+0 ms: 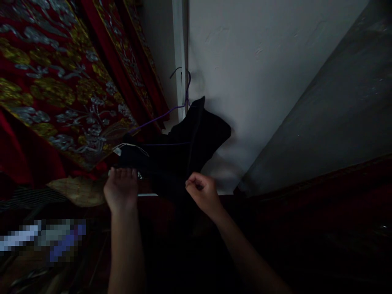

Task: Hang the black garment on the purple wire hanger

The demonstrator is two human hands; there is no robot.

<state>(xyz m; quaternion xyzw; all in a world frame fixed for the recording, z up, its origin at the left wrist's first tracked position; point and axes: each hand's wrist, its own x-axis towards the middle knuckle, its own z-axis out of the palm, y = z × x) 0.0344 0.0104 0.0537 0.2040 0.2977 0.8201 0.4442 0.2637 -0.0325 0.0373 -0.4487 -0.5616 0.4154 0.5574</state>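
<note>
A black garment (pixel 174 163) hangs partly over a purple wire hanger (pixel 159 118), whose hook points up by the wall corner. The hanger's left arm and part of its lower bar show bare; the cloth covers its right side. My left hand (pixel 121 188) is closed at the garment's left part, with fingers curled over the dark cloth. Just above it lie a thin pale loop (pixel 130 145) and a small white tag (pixel 117 151). My right hand (pixel 203 192) pinches the garment's edge lower right, thumb against fingers. The cloth's lower end fades into darkness.
Red cloth with gold and silver embroidery (pixel 61 73) hangs close on the left. A pale wall (pixel 245 73) stands behind the hanger, with a grey slanted surface (pixel 330 114) to the right. A tan woven thing (pixel 79 192) and blurred-out items (pixel 45 239) lie lower left.
</note>
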